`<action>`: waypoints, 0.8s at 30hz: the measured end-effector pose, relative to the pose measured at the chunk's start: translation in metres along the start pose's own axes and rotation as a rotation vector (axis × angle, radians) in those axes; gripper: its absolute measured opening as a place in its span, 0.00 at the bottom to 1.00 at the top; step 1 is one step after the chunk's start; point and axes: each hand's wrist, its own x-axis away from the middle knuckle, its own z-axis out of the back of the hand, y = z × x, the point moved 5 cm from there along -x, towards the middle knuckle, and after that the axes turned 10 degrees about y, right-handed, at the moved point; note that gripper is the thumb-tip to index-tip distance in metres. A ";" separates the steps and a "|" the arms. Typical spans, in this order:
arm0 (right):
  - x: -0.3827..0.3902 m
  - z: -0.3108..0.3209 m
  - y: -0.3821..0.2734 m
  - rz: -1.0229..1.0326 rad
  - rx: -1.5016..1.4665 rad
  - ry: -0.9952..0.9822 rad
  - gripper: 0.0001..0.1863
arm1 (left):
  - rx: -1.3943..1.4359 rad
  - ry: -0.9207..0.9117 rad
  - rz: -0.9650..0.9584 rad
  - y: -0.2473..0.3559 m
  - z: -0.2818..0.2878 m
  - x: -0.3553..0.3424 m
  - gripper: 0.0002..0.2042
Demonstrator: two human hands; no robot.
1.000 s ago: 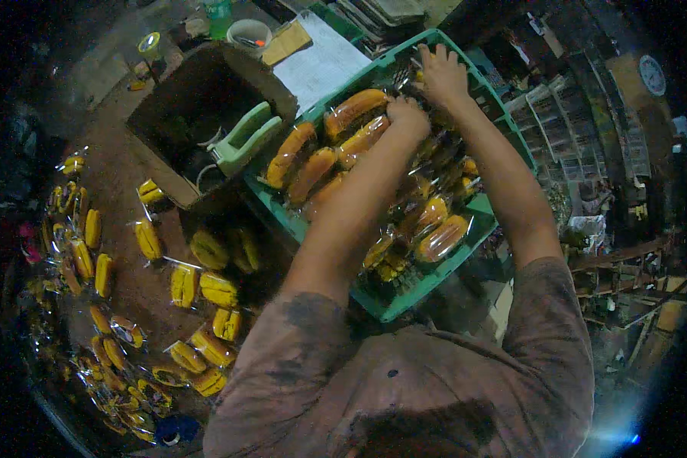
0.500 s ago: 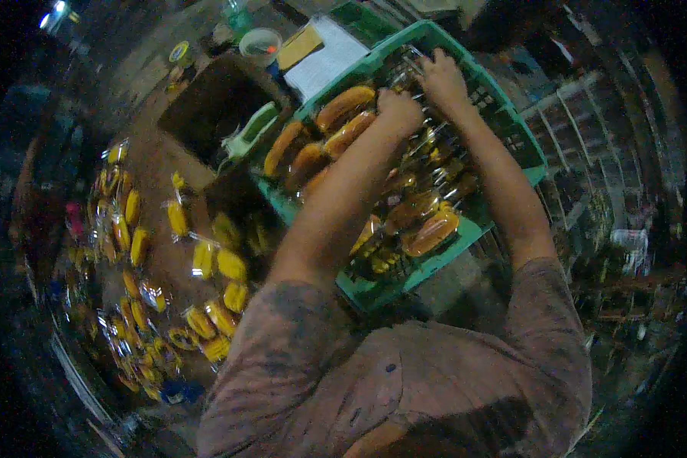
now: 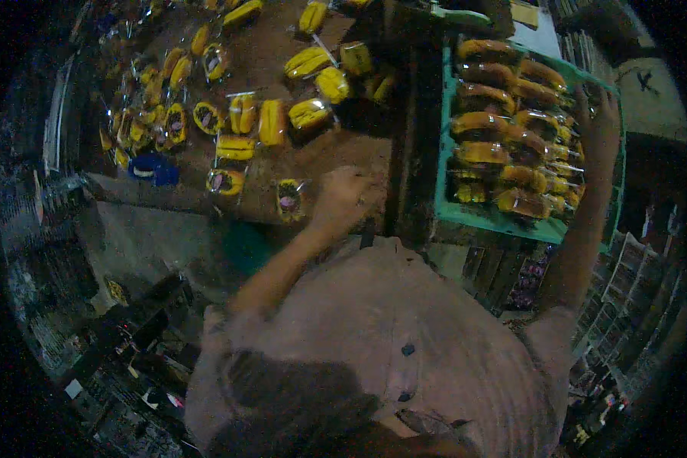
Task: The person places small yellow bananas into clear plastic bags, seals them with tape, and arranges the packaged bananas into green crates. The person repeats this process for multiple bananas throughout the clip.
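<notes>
My left hand (image 3: 347, 198) is over the brown table near its front edge, smeared by motion, so its fingers and anything in them cannot be made out. Beside it lies a wrapped round bun with a dark and pink topping (image 3: 288, 198). My right hand (image 3: 601, 118) reaches to the right side of a green plastic crate (image 3: 504, 235), its fingers stretched out and apart at the packed rows. Rows of long golden-brown buns in clear wrappers (image 3: 481, 124) fill the crate. Smaller yellow wrapped buns (image 3: 561, 187) sit along its right part.
On the table (image 3: 259, 172), several yellow wrapped buns (image 3: 271, 122) lie scattered, crowding towards the left. A blue object (image 3: 153, 169) rests at the front left edge. Behind the crate there is a white sheet with a yellowish piece (image 3: 524, 14). A dark gap separates table and crate.
My view has swung left, so more of the table shows and the crate appears farther right. My left hand has left the crate for the table; my right hand remains at the crate.
</notes>
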 end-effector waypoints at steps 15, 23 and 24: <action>0.246 -0.103 -0.452 -0.274 -0.309 -0.603 0.55 | 0.203 0.280 0.762 -0.222 0.024 0.136 0.33; 0.119 -0.189 -0.369 -0.383 -0.370 -0.396 0.35 | -0.114 0.018 0.771 -0.221 0.041 0.120 0.26; 0.097 -0.212 -0.360 -0.287 -0.248 -0.278 0.38 | -0.104 0.046 0.749 -0.216 0.047 0.119 0.26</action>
